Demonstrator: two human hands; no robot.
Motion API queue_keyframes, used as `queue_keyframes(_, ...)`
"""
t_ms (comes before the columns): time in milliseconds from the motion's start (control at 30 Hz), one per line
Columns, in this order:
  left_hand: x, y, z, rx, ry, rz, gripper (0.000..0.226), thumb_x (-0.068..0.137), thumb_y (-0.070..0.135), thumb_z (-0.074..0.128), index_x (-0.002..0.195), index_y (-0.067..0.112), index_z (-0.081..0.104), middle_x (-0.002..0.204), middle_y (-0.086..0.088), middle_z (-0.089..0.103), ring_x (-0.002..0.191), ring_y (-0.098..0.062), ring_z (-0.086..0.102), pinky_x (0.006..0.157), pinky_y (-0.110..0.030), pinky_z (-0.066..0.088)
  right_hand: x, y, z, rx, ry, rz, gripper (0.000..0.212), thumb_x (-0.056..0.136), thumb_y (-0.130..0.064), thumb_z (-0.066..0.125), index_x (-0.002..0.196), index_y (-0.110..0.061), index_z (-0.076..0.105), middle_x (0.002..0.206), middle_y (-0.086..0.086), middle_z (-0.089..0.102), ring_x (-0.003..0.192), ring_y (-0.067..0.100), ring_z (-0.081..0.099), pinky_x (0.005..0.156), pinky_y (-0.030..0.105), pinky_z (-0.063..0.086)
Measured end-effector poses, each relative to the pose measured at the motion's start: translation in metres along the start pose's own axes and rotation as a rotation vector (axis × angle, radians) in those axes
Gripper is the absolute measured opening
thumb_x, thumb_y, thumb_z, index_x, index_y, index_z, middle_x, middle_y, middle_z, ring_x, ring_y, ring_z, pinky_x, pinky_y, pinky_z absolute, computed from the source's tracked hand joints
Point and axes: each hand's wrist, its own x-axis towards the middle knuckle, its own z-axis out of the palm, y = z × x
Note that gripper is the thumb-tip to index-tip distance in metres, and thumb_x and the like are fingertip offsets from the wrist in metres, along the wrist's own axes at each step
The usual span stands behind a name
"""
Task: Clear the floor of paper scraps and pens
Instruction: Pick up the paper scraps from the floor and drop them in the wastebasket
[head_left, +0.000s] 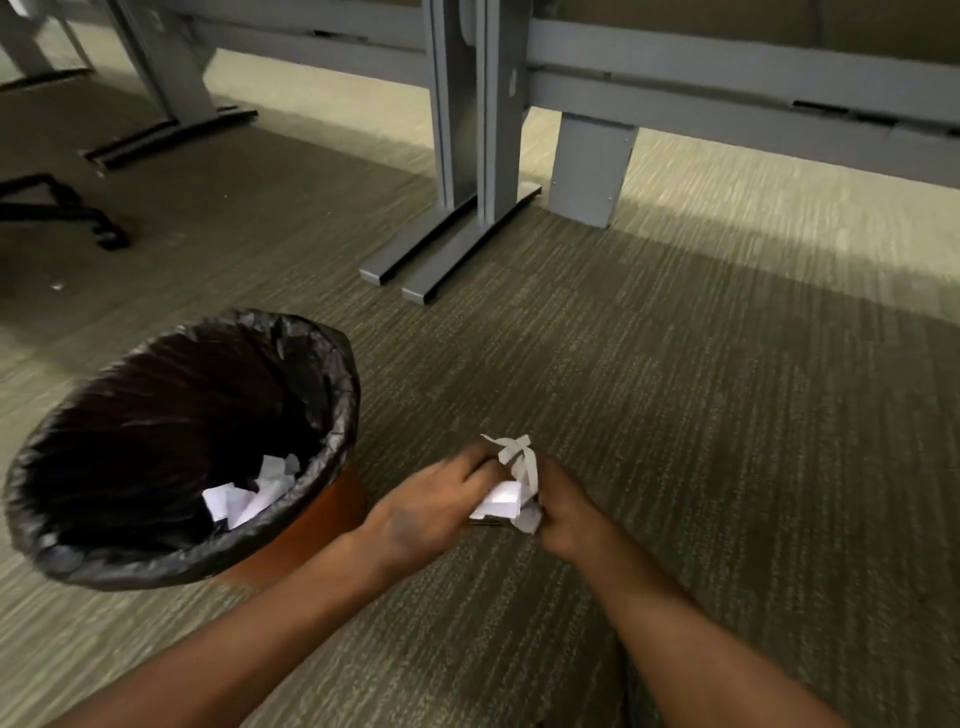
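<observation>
Both hands meet low over the grey-green ribbed carpet floor (675, 415), sharing a bundle of crumpled white paper scraps (506, 493). The left hand (431, 512) curls its grip round the bundle from the left, fingers folded over the near and upper side; the right hand (569, 514) closes on it from the right, so the paper sits squeezed between the two palms. Loose strips stick up and out past the fingertips at the top, and a corner pokes out below near the right hand. A thin dark edge shows under the paper; I cannot tell what it is.

Just to the left of the hands stands a round orange-brown waste bin lined with a crinkled black plastic bag (332, 395), and more white paper pieces (249, 496) lie inside it at the bottom. Farther off, grey metal desk legs (467, 156) rest on the carpet, with a black chair base (62, 208) at the far left.
</observation>
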Motion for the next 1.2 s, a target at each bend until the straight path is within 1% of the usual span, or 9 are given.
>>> queue_keyframes(133,-0.021,0.006,-0.025,0.054,0.013,0.056,0.026,0.091,0.008,0.054,0.117,0.015,0.052,0.105,-0.005,0.056,0.089,-0.018,0.056,0.076,-0.028,0.049,-0.018,-0.009,0.034,0.146,-0.224,-0.004,0.058,0.098,-0.061,0.043,0.102,-0.009,0.069,0.084,0.017,0.072,0.072,0.023,0.067,0.078,0.042,0.05)
queue_keyframes(233,-0.034,0.002,-0.032,0.123,0.011,-0.06,0.03,0.088,0.005,0.057,0.117,0.012,0.058,0.103,-0.006,0.058,0.088,-0.022,0.06,0.074,-0.036,0.054,-0.028,-0.011,0.055,0.064,-0.222,-0.098,0.068,0.088,-0.077,0.045,0.091,-0.013,0.067,0.08,0.01,0.069,0.07,0.023,0.065,0.069,0.036,0.051)
queue_keyframes(333,-0.042,-0.001,-0.036,0.05,0.0,-0.196,0.058,0.079,-0.001,0.059,0.133,0.015,0.047,0.114,-0.004,0.052,0.098,-0.021,0.055,0.083,-0.037,0.051,-0.039,-0.001,0.079,-0.193,-0.072,-0.29,0.041,0.096,-0.054,0.057,0.08,-0.018,0.068,0.076,0.004,0.073,0.069,0.021,0.07,0.056,0.029,0.056)
queue_keyframes(433,-0.047,0.006,-0.043,-0.075,0.155,-0.368,0.068,0.075,0.003,0.057,0.136,0.022,0.034,0.114,-0.001,0.044,0.09,-0.023,0.054,0.073,-0.04,0.05,-0.045,0.015,0.096,-0.191,0.048,-0.457,0.032,0.098,-0.038,0.062,0.07,-0.033,0.076,0.069,-0.005,0.077,0.065,0.013,0.074,0.054,0.027,0.057)
queue_keyframes(600,-0.046,0.008,-0.064,-0.002,0.308,-0.502,0.082,0.09,0.013,0.067,0.157,0.01,0.02,0.153,-0.01,0.026,0.129,-0.024,0.048,0.102,-0.034,0.049,-0.061,0.027,0.121,-0.177,-0.137,-0.695,0.031,0.106,-0.032,0.048,0.096,-0.015,0.072,0.092,0.004,0.078,0.083,0.015,0.073,0.066,0.026,0.057)
queue_keyframes(767,-0.053,0.013,-0.103,0.089,0.452,-0.433,0.05,0.104,0.021,0.055,0.149,0.003,0.042,0.139,-0.01,0.05,0.117,-0.02,0.056,0.098,-0.035,0.051,-0.075,0.025,0.157,-0.414,0.034,-1.051,0.027,0.103,-0.043,0.048,0.092,-0.029,0.068,0.078,0.0,0.072,0.069,0.015,0.07,0.059,0.037,0.057)
queue_keyframes(900,-0.071,0.014,-0.135,-0.101,0.601,-0.524,0.052,0.091,0.005,0.066,0.142,0.005,0.054,0.131,-0.005,0.058,0.115,-0.014,0.061,0.098,-0.025,0.051,-0.083,0.01,0.192,-0.452,0.129,-1.177,0.022,0.095,-0.047,0.061,0.086,-0.029,0.067,0.071,-0.012,0.07,0.061,0.004,0.067,0.051,0.017,0.048)
queue_keyframes(1100,-0.114,0.009,-0.178,-0.676,0.614,-0.622,0.068,0.078,-0.001,0.055,0.121,0.051,0.064,0.117,0.021,0.071,0.106,0.006,0.066,0.086,-0.017,0.057,-0.08,0.001,0.235,-0.421,0.087,-1.098,0.012,0.085,-0.033,0.078,0.084,-0.024,0.071,0.074,-0.006,0.073,0.068,0.006,0.071,0.06,0.033,0.059)
queue_keyframes(1200,-0.123,0.006,-0.185,-1.176,0.773,-0.755,0.058,0.087,-0.007,0.045,0.12,0.033,0.072,0.115,0.003,0.077,0.11,-0.013,0.072,0.091,-0.033,0.061,-0.078,0.007,0.254,-0.457,0.093,-1.06,0.012,0.08,-0.035,0.078,0.087,-0.028,0.07,0.079,-0.008,0.074,0.074,0.007,0.072,0.066,0.037,0.061)
